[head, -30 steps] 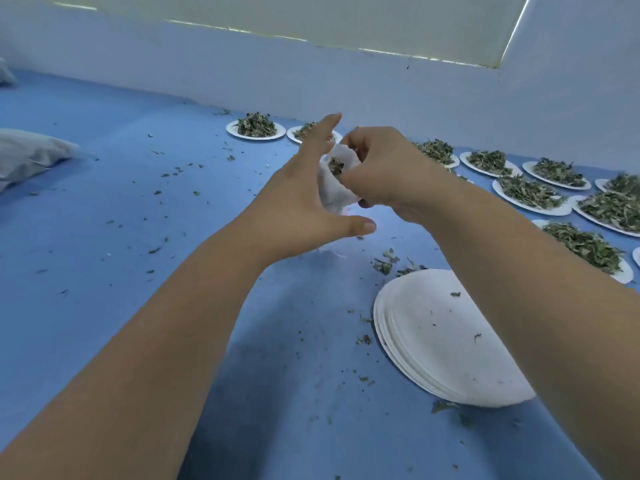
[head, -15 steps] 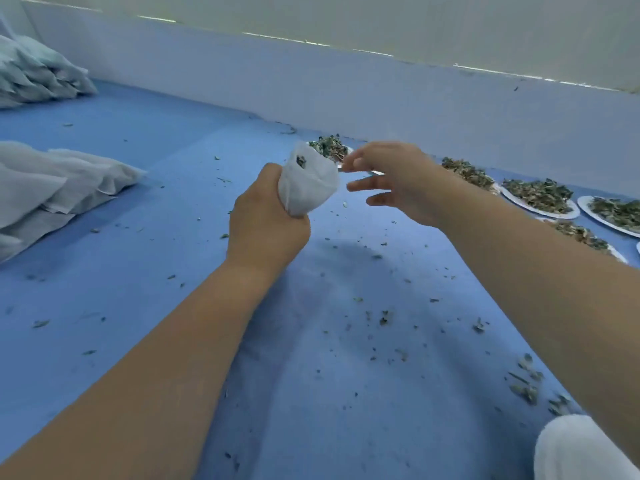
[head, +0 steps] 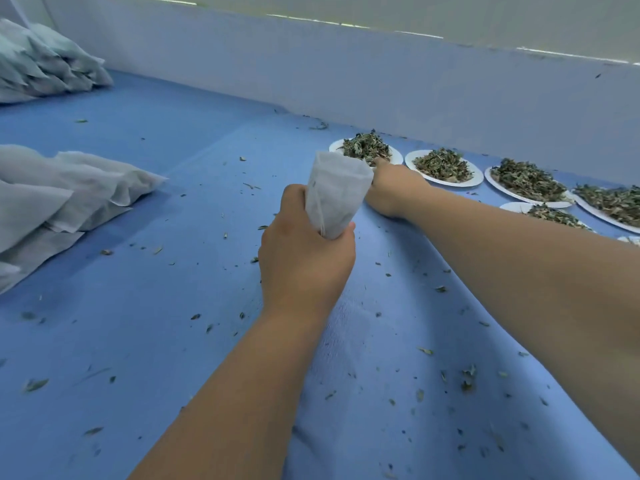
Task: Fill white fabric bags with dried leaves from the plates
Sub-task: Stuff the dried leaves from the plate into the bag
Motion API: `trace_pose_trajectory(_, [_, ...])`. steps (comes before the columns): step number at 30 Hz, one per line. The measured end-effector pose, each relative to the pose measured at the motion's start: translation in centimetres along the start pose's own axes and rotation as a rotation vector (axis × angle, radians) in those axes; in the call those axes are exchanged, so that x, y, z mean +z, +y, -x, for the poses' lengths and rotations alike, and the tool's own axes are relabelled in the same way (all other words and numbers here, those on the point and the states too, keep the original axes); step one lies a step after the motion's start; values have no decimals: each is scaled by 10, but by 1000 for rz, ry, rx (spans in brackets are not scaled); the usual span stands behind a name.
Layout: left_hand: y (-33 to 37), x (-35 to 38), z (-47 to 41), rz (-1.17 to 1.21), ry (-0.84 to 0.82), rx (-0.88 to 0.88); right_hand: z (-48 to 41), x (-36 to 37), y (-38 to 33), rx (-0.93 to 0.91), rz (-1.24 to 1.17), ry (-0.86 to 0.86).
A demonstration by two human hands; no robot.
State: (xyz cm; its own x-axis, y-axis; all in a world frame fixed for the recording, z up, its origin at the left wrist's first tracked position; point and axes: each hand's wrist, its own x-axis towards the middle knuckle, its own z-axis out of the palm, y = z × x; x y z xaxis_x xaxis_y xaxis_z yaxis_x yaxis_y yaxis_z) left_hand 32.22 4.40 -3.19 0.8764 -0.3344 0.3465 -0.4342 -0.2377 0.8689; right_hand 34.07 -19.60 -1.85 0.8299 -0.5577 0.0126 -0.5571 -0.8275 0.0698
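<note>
My left hand [head: 304, 261] grips the lower part of a white fabric bag [head: 336, 192] and holds it upright above the blue surface, mouth up and open. My right hand [head: 394, 194] reaches past the bag to the near edge of the first white plate [head: 396, 157], which is heaped with dried leaves [head: 363, 147]. The bag hides most of its fingers. More plates of dried leaves [head: 526, 180] run in a row to the right along the wall.
Filled white bags lie in a pile [head: 69, 188] at the left, and another stack [head: 45, 67] sits in the far left corner. A pale wall [head: 381, 81] bounds the back. Leaf crumbs [head: 467, 379] are scattered over the blue surface.
My right hand left the bag's mouth and moved forward to the first plate. My left hand took the bag by its lower part. The view swung left, so the empty plate stack is gone.
</note>
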Motion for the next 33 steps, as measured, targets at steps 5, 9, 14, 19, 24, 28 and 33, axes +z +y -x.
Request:
trace_pose_trajectory(5, [0, 2, 0, -13, -14, -4, 3, 2, 7, -32, -85, -54])
trace_pose_trajectory(9, [4, 0, -1, -22, 16, -11, 25, 3, 13, -15, -150, -32])
trace_pose_trajectory(14, [7, 1, 2, -65, -13, 40, 84, -6, 26, -96, -176, -2])
trace_pose_trajectory(19, [17, 1, 9, -70, -33, 112, 167, -20, 50, -137, -137, -73])
trace_pose_trajectory(24, [30, 3, 27, -115, -111, 243, 243, -23, 74, -182, -129, -98])
trace_pose_trajectory(28, [33, 0, 45, -123, -141, 236, 284, -32, 79, -175, -147, -111])
trace_pose_trajectory(33, [42, -13, 45, 1, -122, 117, 287, -54, 50, -77, -390, 211])
